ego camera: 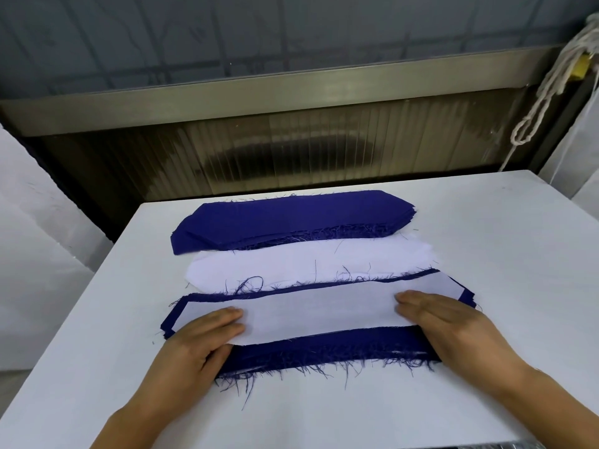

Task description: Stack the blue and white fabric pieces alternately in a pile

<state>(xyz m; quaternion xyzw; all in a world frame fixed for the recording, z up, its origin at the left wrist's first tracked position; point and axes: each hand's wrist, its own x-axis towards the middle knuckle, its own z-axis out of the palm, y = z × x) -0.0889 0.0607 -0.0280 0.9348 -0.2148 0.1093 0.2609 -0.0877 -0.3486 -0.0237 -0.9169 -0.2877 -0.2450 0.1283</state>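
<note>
In the head view a white table (pixel 453 228) fills the lower half of the frame. Near its centre lies the pile (pixel 324 348) — blue fabric with frayed threads along the lower edge, and a white piece (pixel 317 314) on top of it. The left hand (pixel 197 341) lies flat on the left end of this white piece, fingers straight and close together, holding nothing. The right hand (pixel 453 322) lies flat on the right end in the same way, fingers straight, pressing the cloth down. Just above the pile sits a stack of white pieces (pixel 308 262), and above that, touching its upper edge, a stack of blue pieces (pixel 285 218). In the upper right corner a white rope (pixel 547 82) hangs beside a ribbed glass panel (pixel 291 150).
</note>
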